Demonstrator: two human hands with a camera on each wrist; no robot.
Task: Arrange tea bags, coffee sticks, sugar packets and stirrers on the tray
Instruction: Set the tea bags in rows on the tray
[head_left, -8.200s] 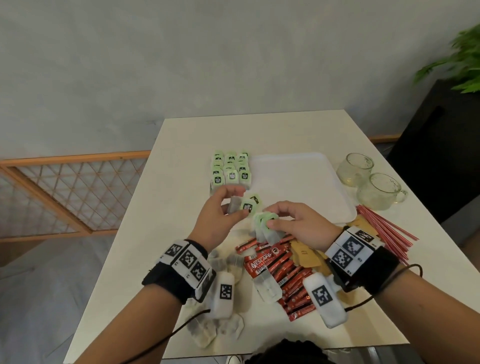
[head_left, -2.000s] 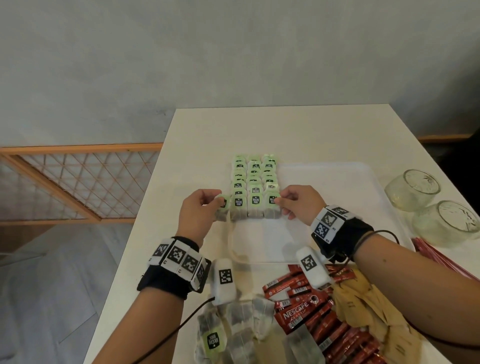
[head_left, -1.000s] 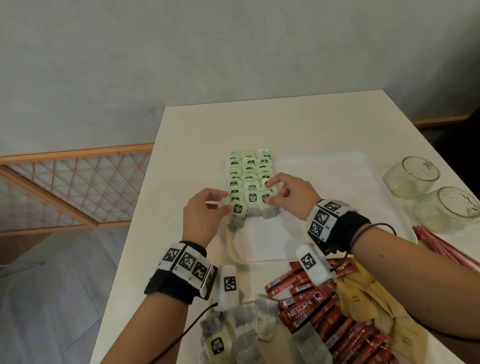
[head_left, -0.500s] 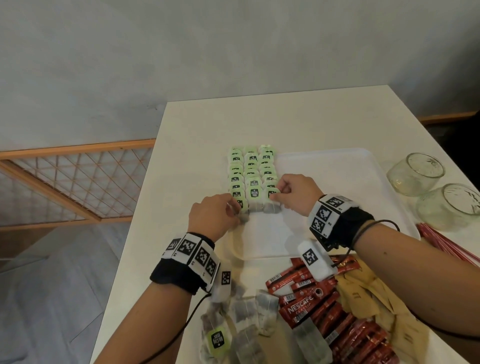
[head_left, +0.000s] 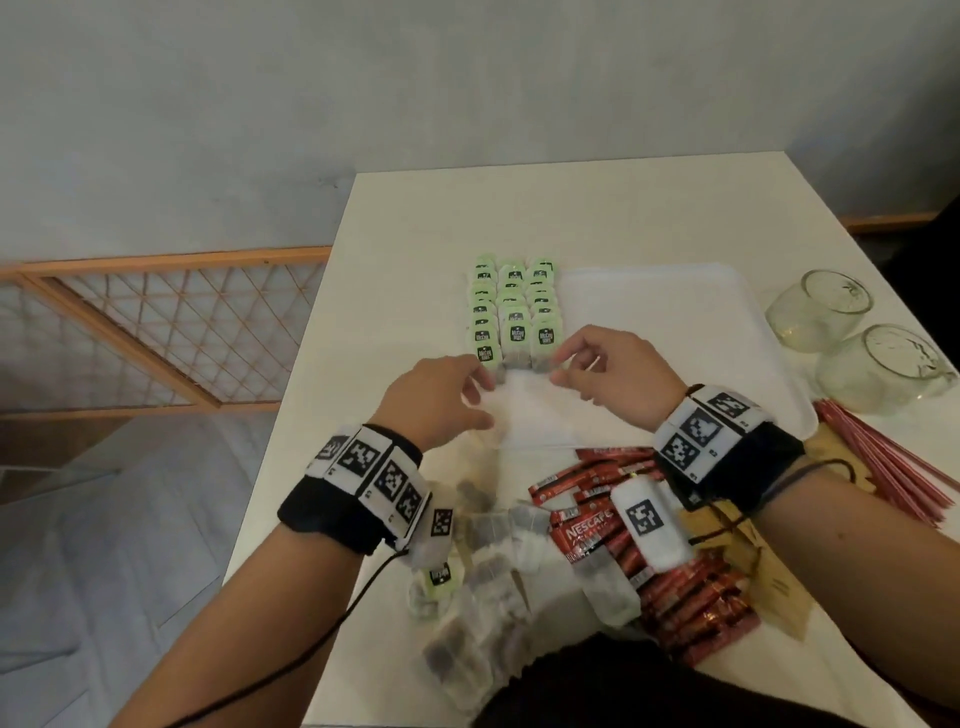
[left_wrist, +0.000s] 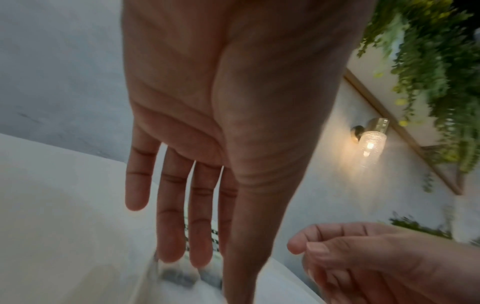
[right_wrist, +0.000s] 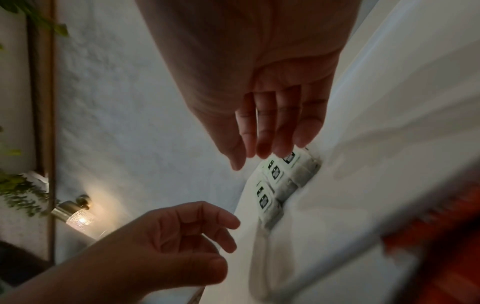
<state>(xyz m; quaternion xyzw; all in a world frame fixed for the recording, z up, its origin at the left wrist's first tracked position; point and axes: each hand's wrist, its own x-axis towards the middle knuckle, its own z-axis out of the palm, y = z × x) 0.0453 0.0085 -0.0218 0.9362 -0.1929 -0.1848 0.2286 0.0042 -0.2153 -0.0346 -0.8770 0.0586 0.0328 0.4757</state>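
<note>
Green-tagged tea bags (head_left: 514, 317) lie in three neat columns on the left part of the white tray (head_left: 685, 332). My left hand (head_left: 480, 402) hovers just in front of the nearest row, fingers straight and empty; its fingers (left_wrist: 182, 226) show spread in the left wrist view. My right hand (head_left: 563, 369) is beside the row's right end, its fingers relaxed with nothing in them. Just under the right hand's fingertips (right_wrist: 262, 148) sit the tea bags (right_wrist: 280, 181), and the left hand (right_wrist: 194, 232) is loosely curled nearby.
Loose tea bags (head_left: 493, 571), red coffee sticks (head_left: 623, 525) and brown sugar packets (head_left: 774, 577) are heaped on the table near me. Red stirrers (head_left: 893, 467) lie at the right. Two glass mugs (head_left: 821, 306) (head_left: 883, 364) stand right of the tray. The table's left edge is close.
Both hands have let go of the front row of tea bags and drawn back a little towards me. The rows stay in place.
</note>
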